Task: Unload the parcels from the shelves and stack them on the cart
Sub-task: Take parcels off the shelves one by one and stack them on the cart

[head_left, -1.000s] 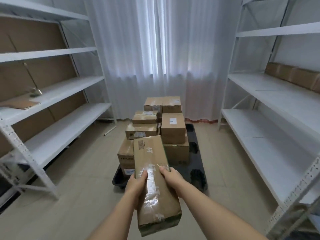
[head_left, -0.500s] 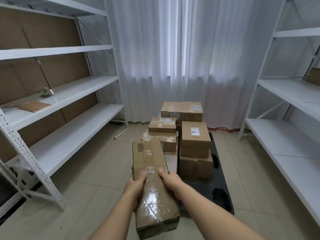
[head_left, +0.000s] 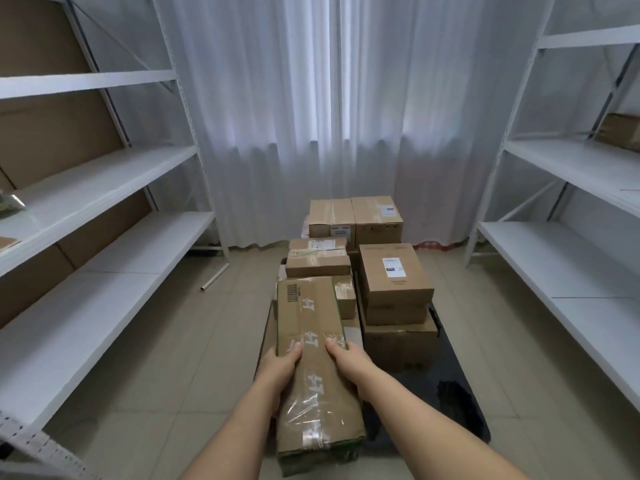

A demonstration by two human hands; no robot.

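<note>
I carry a long, flat cardboard parcel (head_left: 311, 344) with a barcode and clear tape, held lengthwise in front of me over the near left part of the cart. My left hand (head_left: 280, 370) grips its left edge and my right hand (head_left: 348, 360) grips its right edge, thumbs on top. The black flat cart (head_left: 460, 396) stands on the floor ahead with several brown boxes stacked on it, the tallest stack (head_left: 394, 289) at its right. One more parcel (head_left: 621, 131) lies on the right shelf.
White metal shelving lines both sides: the left rack (head_left: 104, 181) and the right rack (head_left: 561, 168). A white curtain (head_left: 329, 116) hangs behind the cart. A short metal tube (head_left: 214, 277) lies on the tiled floor by the left rack.
I have walked closer to the cart and turned slightly right; the boxes now sit larger and centred. The parcel stays in both hands, now over the cart's near left side.
</note>
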